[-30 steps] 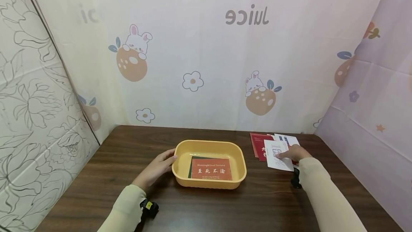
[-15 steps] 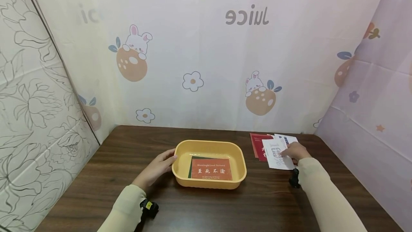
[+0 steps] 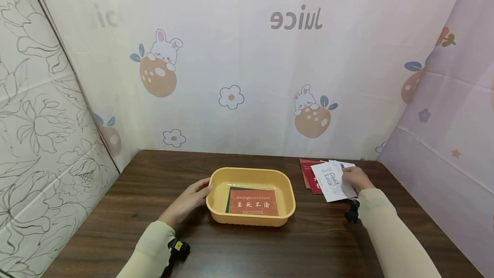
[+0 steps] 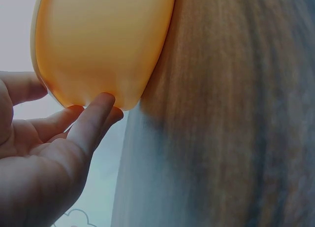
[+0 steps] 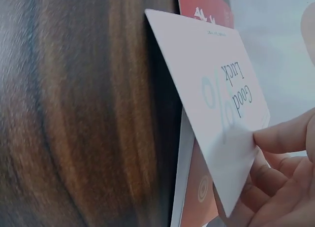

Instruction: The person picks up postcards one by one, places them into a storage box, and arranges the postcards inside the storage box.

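My left hand [image 3: 188,201] holds the left end of a yellow plastic basin [image 3: 251,221]; in the left wrist view its thumb is at the rim and the fingers [image 4: 91,123] lie against the outer wall. Inside the basin, an orange-red card [image 3: 253,203] with white lettering overlaps a dark green one. At the right, my right hand [image 3: 356,178] pinches a white "Good Luck" card [image 3: 328,181] between thumb and fingers by its right edge. That card is tilted over a pile of other cards, as the right wrist view shows.
Red cards [image 3: 310,170] and a white card [image 3: 341,164] lie under the held one near the table's back right. The dark wooden table [image 3: 247,252] ends at a printed curtain [image 3: 231,55] behind and on both sides.
The right hand has drawn the white card slightly back and turned it, so its near side now stands more tilted over the pile. The left hand and basin stay put.
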Demonstrator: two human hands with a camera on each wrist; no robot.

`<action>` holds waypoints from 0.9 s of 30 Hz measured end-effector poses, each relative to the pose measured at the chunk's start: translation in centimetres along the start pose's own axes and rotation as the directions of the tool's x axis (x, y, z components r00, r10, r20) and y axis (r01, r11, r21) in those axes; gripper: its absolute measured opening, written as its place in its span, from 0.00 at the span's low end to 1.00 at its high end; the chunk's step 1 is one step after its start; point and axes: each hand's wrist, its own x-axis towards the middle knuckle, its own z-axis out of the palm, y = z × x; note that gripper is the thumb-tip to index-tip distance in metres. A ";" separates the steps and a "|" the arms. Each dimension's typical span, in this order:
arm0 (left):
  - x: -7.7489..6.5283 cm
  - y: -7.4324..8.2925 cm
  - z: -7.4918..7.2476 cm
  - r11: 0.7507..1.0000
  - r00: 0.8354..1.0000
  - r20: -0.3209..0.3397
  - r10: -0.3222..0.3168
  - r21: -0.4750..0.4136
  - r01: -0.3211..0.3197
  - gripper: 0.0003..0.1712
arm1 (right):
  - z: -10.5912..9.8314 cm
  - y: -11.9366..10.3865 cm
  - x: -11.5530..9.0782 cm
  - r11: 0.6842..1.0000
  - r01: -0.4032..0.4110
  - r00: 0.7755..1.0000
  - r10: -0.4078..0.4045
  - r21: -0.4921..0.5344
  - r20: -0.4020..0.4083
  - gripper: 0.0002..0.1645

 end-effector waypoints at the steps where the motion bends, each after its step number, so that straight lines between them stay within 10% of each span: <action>1: 0.0 0.0 0.0 1.000 1.000 0.002 0.002 0.001 -0.002 0.29 | 0.0 0.0 0.1 1.000 0.000 1.000 0.000 0.006 0.000 0.35; 27: 0.1 0.0 0.1 1.000 1.000 0.005 -0.003 0.007 0.003 0.30 | 0.9 -2.5 -1.2 0.984 0.048 0.997 -0.058 0.172 0.049 0.36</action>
